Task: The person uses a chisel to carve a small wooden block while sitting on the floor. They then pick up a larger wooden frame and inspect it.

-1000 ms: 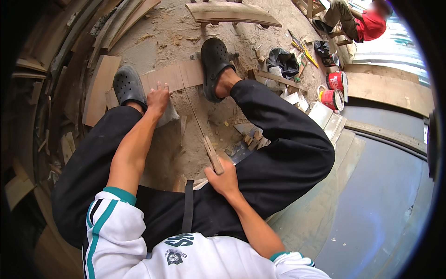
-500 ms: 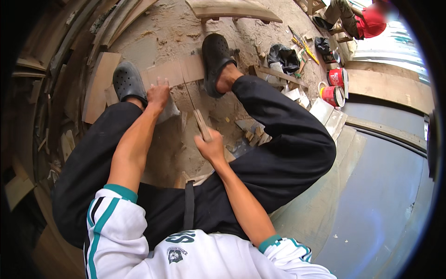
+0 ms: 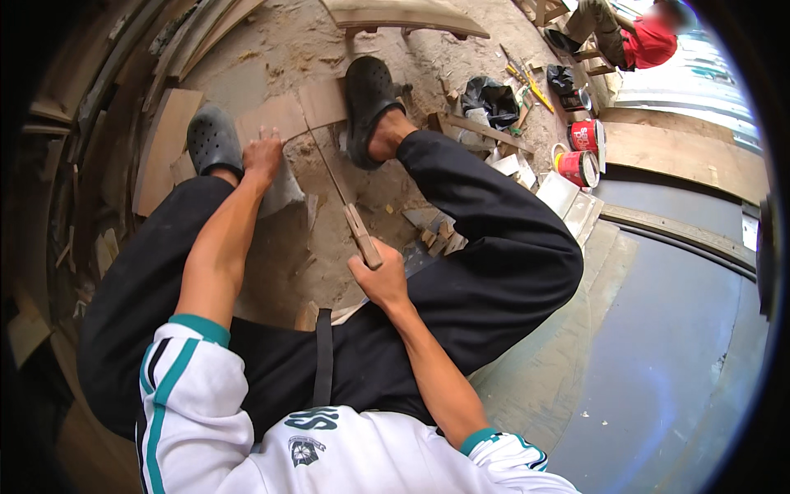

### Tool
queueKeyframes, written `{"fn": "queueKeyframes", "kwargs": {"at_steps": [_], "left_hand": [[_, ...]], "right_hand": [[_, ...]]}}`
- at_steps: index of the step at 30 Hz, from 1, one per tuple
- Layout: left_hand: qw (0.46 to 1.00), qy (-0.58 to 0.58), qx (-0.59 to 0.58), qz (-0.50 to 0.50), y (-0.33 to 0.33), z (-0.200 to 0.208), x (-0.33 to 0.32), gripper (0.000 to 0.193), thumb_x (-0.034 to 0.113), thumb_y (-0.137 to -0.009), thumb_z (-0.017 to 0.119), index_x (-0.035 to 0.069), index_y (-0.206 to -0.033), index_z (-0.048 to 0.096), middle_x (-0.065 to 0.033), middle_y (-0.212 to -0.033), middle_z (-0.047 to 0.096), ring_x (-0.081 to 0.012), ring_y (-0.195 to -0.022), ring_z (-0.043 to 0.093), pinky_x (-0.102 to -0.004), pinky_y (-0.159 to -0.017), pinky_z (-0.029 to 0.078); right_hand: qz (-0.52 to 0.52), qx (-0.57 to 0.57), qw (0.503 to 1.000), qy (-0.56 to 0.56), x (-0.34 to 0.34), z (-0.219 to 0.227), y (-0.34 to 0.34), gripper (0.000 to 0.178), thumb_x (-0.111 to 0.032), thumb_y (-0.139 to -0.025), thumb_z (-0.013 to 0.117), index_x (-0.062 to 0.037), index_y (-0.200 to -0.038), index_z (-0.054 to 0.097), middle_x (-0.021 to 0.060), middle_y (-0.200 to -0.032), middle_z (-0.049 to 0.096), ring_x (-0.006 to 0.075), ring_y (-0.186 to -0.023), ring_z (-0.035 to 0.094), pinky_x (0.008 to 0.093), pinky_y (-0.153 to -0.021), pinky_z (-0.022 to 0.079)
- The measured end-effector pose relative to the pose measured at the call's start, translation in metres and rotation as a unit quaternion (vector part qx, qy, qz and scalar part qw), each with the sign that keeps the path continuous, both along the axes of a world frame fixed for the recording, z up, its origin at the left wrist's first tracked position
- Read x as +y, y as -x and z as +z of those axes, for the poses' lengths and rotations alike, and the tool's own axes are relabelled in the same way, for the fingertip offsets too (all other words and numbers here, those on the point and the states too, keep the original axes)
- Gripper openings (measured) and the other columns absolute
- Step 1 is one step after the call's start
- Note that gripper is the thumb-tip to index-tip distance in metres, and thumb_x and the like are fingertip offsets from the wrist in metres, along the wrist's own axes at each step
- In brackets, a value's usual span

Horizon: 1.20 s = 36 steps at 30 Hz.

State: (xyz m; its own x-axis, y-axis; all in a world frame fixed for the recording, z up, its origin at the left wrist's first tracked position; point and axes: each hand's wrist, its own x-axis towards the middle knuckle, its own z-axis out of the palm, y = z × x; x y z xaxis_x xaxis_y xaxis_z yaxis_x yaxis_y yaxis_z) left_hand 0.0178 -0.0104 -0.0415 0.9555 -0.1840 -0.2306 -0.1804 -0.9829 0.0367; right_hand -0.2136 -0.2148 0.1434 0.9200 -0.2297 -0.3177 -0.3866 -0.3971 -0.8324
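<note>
A wooden board [image 3: 273,116] lies across the ground between my two dark clogs, with one clog at each end. My left hand [image 3: 262,156] grips its near edge beside the left clog, fingertips on the top face. In my right hand [image 3: 383,273] is the wooden handle of a handsaw [image 3: 360,235], the fingers wrapped round it. The saw's thin blade slants away to the left, its far part at a dark cut line in the board. Beneath the left hand, a pale block [image 3: 280,191] shows under the board's near edge.
Planks [image 3: 169,152] are stacked along the left. A curved wooden piece [image 3: 403,16] lies at the far side. Right of my feet are a black plastic bag [image 3: 490,100], a yellow tool [image 3: 539,90], red cans [image 3: 578,167] and wood scraps. A person in red [image 3: 652,41] sits far right.
My right hand has drawn the saw back toward me and slightly to the right. The left hand keeps its place on the board; the whole view has shifted a little.
</note>
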Motion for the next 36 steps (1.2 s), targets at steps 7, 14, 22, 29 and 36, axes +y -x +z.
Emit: {"fn": "queueKeyframes", "kwargs": {"at_steps": [7,14,22,29,36], "left_hand": [[0.999,0.024,0.011,0.020,-0.003,-0.005,0.002,0.048,0.041,-0.099,0.048,0.010,-0.136,0.054,-0.0242,-0.140,0.050,-0.0420,-0.099,0.067,-0.0466,-0.079,0.057],[1.000,0.006,-0.002,0.023,0.001,-0.005,-0.001,0.049,0.042,-0.098,0.049,0.010,-0.135,0.054,-0.0236,-0.140,0.050,-0.0426,-0.099,0.067,-0.0479,-0.079,0.057],[1.000,-0.001,0.006,0.018,0.000,-0.006,0.002,0.050,0.044,-0.098,0.048,0.011,-0.136,0.053,-0.0226,-0.141,0.050,-0.0436,-0.100,0.066,-0.0483,-0.077,0.058],[0.999,0.009,0.031,0.017,0.000,-0.004,-0.003,0.051,0.044,-0.099,0.047,0.011,-0.137,0.052,-0.0227,-0.142,0.048,-0.0441,-0.103,0.065,-0.0487,-0.079,0.057],[1.000,0.012,0.010,0.014,0.002,-0.004,-0.005,0.051,0.043,-0.099,0.046,0.011,-0.138,0.052,-0.0225,-0.141,0.050,-0.0449,-0.104,0.065,-0.0474,-0.080,0.058]], "right_hand": [[0.042,0.009,0.999,0.026,0.008,0.015,-0.031,0.020,-0.015,-0.076,0.064,0.0016,-0.074,0.053,0.0131,-0.059,0.050,0.0200,-0.053,0.048,0.0367,-0.056,0.042],[0.042,0.049,0.998,0.003,0.000,0.050,-0.019,0.018,-0.014,-0.076,0.062,0.0014,-0.074,0.054,0.0170,-0.060,0.051,0.0272,-0.054,0.050,0.0387,-0.056,0.043],[0.034,0.035,0.999,0.009,0.006,0.032,-0.023,0.017,-0.014,-0.074,0.064,0.0012,-0.078,0.059,0.0232,-0.065,0.057,0.0397,-0.060,0.059,0.0428,-0.059,0.046],[0.035,0.019,0.999,0.000,0.004,-0.014,-0.053,0.018,-0.013,-0.073,0.064,0.0020,-0.074,0.054,0.0191,-0.060,0.053,0.0307,-0.052,0.051,0.0400,-0.056,0.045],[0.051,0.039,0.998,-0.019,-0.013,0.003,-0.040,0.017,-0.012,-0.074,0.063,0.0014,-0.072,0.052,0.0159,-0.059,0.047,0.0209,-0.053,0.047,0.0372,-0.055,0.042]]}}
